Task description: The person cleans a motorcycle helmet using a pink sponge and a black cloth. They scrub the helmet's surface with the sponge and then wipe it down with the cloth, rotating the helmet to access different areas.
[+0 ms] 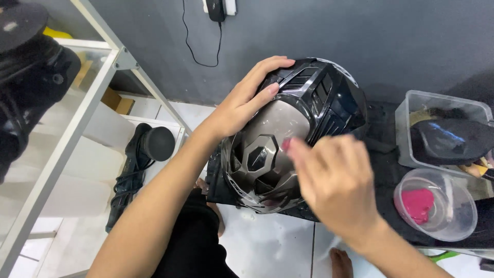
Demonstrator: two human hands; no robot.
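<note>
A glossy black helmet (pixel 314 103) with a grey back panel and a hexagonal vent lies on a dark mat, its rear turned toward me. My left hand (pixel 242 103) grips its top left side, thumb on the grey panel. Over the panel's lower right is my right hand (pixel 337 183), blurred, its fingertips pressed to the surface with something pink at their tips. What the pink thing is cannot be made out.
A round clear tub (pixel 437 206) holding a pink lump sits at the right. Behind it stands a clear rectangular box (pixel 442 128) with dark items. A white metal shelf frame (pixel 77 128) and a black power tool (pixel 139 164) are at the left. A charger cable (pixel 198 49) hangs on the grey wall.
</note>
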